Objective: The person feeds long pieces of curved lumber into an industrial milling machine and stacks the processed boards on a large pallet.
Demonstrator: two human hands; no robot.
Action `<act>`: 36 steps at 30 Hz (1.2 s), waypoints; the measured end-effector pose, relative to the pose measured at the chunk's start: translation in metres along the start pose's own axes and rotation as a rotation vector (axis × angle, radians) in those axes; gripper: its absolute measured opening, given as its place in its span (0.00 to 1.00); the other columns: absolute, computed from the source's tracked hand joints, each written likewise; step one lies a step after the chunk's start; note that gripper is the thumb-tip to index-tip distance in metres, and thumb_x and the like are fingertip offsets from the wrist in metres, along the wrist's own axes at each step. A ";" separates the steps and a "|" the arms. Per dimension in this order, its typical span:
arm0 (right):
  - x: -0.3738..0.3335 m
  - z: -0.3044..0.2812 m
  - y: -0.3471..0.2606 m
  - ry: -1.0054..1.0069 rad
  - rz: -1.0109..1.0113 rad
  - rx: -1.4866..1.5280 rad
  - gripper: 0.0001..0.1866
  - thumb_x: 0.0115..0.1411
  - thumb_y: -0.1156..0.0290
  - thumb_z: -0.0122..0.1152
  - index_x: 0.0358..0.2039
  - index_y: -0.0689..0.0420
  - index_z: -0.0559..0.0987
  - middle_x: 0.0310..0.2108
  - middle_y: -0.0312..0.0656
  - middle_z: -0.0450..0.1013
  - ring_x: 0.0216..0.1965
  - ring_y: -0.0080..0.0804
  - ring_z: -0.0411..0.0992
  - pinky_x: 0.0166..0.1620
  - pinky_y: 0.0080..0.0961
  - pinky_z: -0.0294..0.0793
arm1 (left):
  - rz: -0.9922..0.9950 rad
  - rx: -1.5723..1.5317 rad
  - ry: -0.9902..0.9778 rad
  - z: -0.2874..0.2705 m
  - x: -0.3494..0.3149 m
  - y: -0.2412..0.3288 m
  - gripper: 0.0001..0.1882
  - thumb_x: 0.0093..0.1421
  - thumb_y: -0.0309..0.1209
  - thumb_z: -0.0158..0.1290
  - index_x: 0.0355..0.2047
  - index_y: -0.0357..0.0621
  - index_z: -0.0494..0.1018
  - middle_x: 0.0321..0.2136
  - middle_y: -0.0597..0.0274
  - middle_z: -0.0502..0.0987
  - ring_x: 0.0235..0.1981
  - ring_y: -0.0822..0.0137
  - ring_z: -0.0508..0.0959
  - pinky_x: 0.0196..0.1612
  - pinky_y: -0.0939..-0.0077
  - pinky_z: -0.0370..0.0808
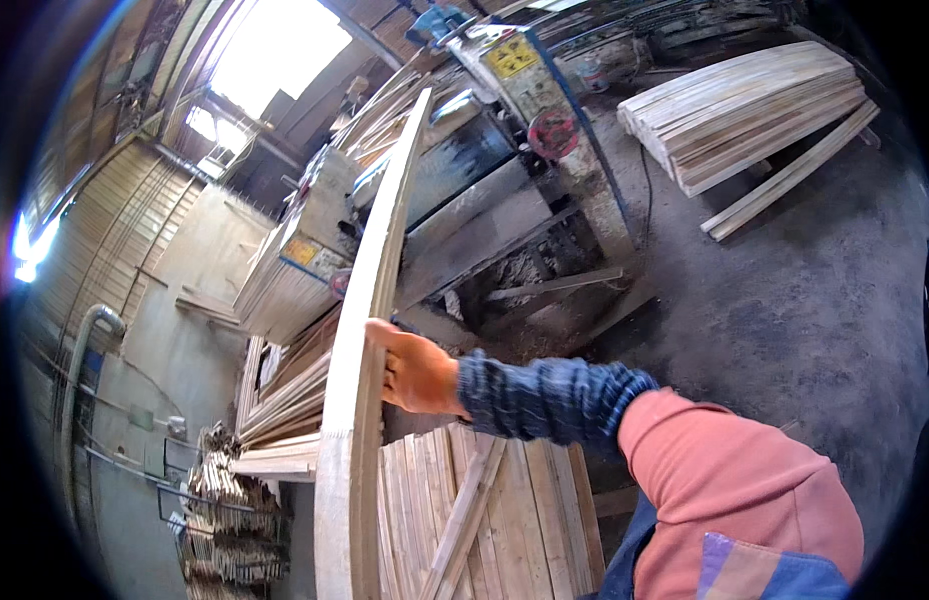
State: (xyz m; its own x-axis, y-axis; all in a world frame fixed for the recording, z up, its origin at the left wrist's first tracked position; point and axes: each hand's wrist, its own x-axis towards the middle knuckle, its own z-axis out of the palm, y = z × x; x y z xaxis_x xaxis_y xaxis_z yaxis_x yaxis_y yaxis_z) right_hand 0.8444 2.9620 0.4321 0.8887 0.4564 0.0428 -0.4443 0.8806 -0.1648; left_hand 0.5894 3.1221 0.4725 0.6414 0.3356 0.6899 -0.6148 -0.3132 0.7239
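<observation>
1. I see the right hand (417,372) holding the long board (347,375) by its right edge, thumb by the top face. The left hand is out of my view, so I can't tell how it is.
2. The long board is a bit left of the middle. Its long way runs from the bottom edge up and a little right. The far tip points up past the machine (545,95); the near end is cut off.
3. Right of the board, low down, I see a pile of planks (540,500) with a thin strip (465,520) slanting across it.
4. The machine has a yellow label (512,56) with dark marks. An orange-yellow label (301,250) sits farther left. I can't read either one.
5. Far right, a big stack of boards (745,115) sits above the gray floor (785,280).
</observation>
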 end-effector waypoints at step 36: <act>-0.041 0.032 0.083 -0.571 0.012 0.283 0.37 0.59 0.41 0.73 0.59 0.56 0.76 0.54 0.55 0.78 0.53 0.47 0.81 0.61 0.51 0.81 | -0.046 -0.086 0.055 -0.032 0.007 -0.013 0.42 0.69 0.58 0.51 0.72 0.42 0.57 0.66 0.51 0.68 0.65 0.55 0.69 0.68 0.50 0.69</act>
State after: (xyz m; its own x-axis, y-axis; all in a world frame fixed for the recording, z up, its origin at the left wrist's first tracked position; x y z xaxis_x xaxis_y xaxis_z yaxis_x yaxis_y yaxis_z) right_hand 0.7671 3.0207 0.4480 0.7182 0.3937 0.5737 -0.5356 0.8392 0.0946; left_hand 0.5875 3.1576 0.4678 0.6452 0.3968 0.6529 -0.6237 -0.2201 0.7500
